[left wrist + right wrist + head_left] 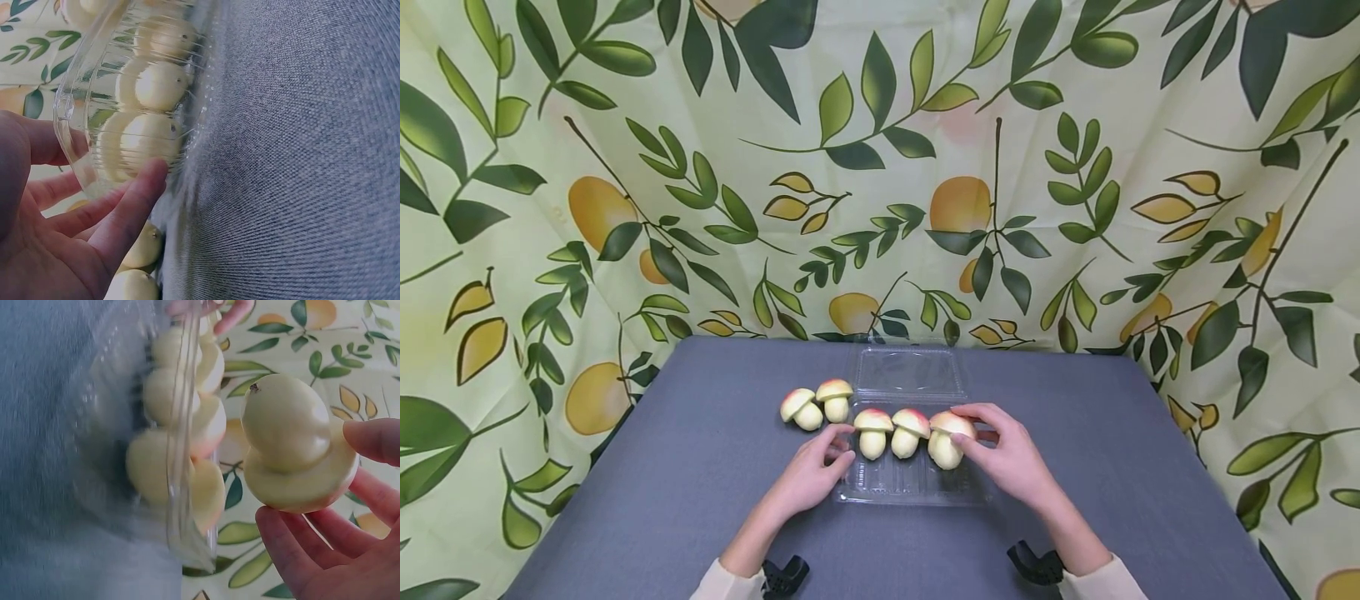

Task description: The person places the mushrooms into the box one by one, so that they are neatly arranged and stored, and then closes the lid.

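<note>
**Raised mushroom hides another in the head view**

The right hand (pixel 1003 450) pinches a red-capped mushroom (pixel 947 446) between thumb and fingertips at the clear tray's (pixel 917 493) right end, above the rim; behind it a seated mushroom (pixel 147 465) shows only from the wrists, through blurring plastic; the left hand's (pixel 812 471) fingers part around the left edge, whether clamped I cannot tell; two loose mushrooms (pixel 834 400) lie beyond them; the open lid (pixel 910 372) lies behind.

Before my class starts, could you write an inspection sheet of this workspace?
Surface: grey-blue table, woven texture.
Job's things: mushroom-shaped pieces in an open clear container, lid folded back; two loose pieces beside it on the left.
Clutter: nothing seen.
Left hand: at the container's left edge; grip unclear.
Right hand: holds one piece by its cap.
Cables: nothing seen.
Surroundings: leaf-and-fruit patterned cloth behind and at both sides.
</note>
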Tool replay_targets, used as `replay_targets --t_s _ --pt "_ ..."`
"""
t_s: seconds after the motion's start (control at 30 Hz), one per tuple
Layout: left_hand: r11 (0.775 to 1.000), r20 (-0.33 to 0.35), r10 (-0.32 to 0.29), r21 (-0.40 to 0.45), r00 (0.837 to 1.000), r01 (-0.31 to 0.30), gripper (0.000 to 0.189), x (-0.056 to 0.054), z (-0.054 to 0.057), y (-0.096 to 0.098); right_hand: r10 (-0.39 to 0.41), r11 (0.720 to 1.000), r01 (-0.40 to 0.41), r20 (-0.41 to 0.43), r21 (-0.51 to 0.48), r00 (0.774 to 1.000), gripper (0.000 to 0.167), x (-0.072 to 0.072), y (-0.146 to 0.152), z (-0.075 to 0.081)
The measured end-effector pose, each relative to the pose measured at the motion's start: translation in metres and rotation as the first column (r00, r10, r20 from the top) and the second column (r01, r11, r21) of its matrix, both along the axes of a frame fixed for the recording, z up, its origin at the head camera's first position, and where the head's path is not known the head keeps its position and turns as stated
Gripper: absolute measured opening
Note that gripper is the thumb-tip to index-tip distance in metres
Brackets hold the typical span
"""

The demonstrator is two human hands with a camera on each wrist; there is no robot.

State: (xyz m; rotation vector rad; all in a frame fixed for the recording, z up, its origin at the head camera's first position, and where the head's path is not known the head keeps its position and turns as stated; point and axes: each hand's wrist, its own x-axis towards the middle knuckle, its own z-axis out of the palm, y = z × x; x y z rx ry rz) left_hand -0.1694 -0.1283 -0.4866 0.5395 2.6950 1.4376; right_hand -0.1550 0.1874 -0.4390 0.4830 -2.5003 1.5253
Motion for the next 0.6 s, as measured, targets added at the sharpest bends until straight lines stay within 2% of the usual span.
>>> replay_targets --t_s 0.13,0.6 --pt "1.000 -0.001 -0.003 -0.002 1.000 0.003 0.034 0.000 -0.001 0.000 0.017 1.000 -0.017 0.021 -0.019 1.000 0.032 -0.001 -0.009 -0.002" --pt "1.000 0.005 0.006 -0.013 1.000 -0.006 0.035 0.000 0.000 0.000 0.098 0.995 -0.098 -0.003 -0.032 0.995 0.030 -0.004 -0.033 -0.013"
